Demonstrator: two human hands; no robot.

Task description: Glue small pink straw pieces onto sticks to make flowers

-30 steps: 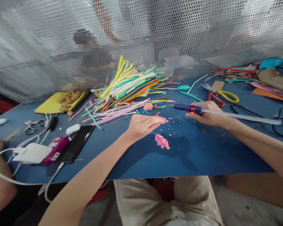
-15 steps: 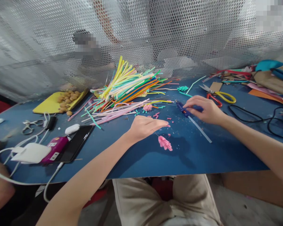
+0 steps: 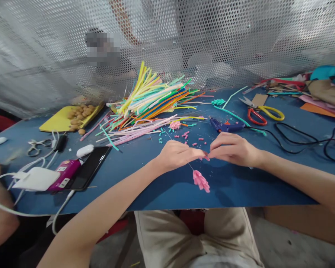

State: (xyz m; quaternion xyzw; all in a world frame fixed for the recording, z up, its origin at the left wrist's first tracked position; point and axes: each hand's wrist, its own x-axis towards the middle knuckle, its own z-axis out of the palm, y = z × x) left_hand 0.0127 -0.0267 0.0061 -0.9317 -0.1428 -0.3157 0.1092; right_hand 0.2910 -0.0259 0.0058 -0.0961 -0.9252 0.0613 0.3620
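Note:
My left hand (image 3: pixel 180 154) is closed on a thin wire, from which a cluster of pink pipe cleaner pieces (image 3: pixel 201 181) hangs below the fingers. At its fingertips shows a small pink pipe cleaner piece (image 3: pixel 206 158). My right hand (image 3: pixel 234 150) pinches at that same piece, its fingertips touching those of the left. Just behind the right hand lies a blue glue gun (image 3: pixel 226 125) on the table, with its glue stick mostly hidden by the hand. Short pink cut pieces (image 3: pixel 185 134) are scattered beyond the hands.
Behind lies a large heap of coloured pipe cleaners (image 3: pixel 156 98). Scissors (image 3: pixel 261 109) and a black cable (image 3: pixel 290 143) are on the right. A phone (image 3: pixel 91 167), a purple power strip (image 3: pixel 65 173) and a yellow tray (image 3: pixel 56 119) of brown balls occupy the left. Another person's arm (image 3: pixel 0 208) shows at far left.
My right hand has let go of the glue gun, left it on the table and moved left and nearer to meet the left fingertips. My left hand has shifted slightly right.

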